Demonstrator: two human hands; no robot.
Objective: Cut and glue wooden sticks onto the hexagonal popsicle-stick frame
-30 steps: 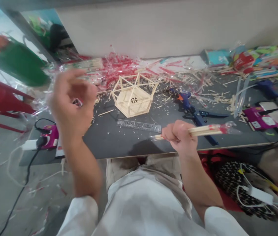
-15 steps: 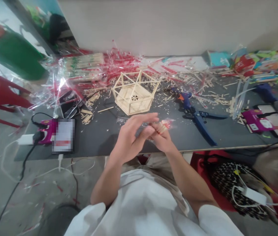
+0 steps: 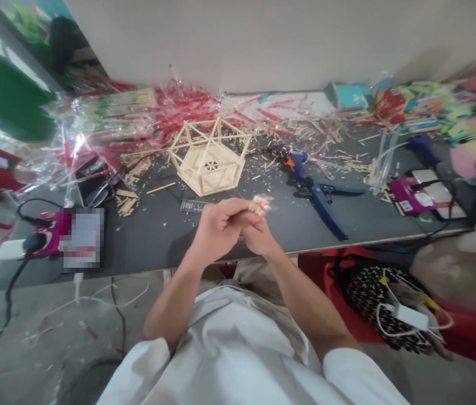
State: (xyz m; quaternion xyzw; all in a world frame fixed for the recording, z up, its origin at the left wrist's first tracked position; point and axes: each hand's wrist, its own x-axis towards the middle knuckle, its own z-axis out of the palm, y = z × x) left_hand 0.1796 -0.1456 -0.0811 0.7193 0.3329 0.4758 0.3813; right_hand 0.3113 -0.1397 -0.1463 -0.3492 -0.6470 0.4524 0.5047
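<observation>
In front of the table edge, my right hand [image 3: 258,233] is closed round a bundle of pale wooden sticks [image 3: 258,207] in clear wrapping with red on it; only one end shows. My left hand [image 3: 220,229] is pressed against the right one, its fingers curled onto the same bundle, much of which they hide. Beyond the hands stands an open hexagonal frame of thin wooden sticks [image 3: 221,183] with a small wheel-like pattern in its floor. Right of the frame lie a blue glue gun [image 3: 299,166] and blue-handled cutters [image 3: 328,208].
Wrapped stick bundles [image 3: 115,112] and red plastic scraps [image 3: 187,104] line the back of the grey table [image 3: 145,242]. A phone [image 3: 84,239] and a purple power box [image 3: 50,230] with cables sit at the left. Another person is at the right edge, near another purple box [image 3: 412,194].
My left hand, held with fingers stretched out before, has curled in against the right hand and the stick bundle. The whole scene has shifted left as my head turned.
</observation>
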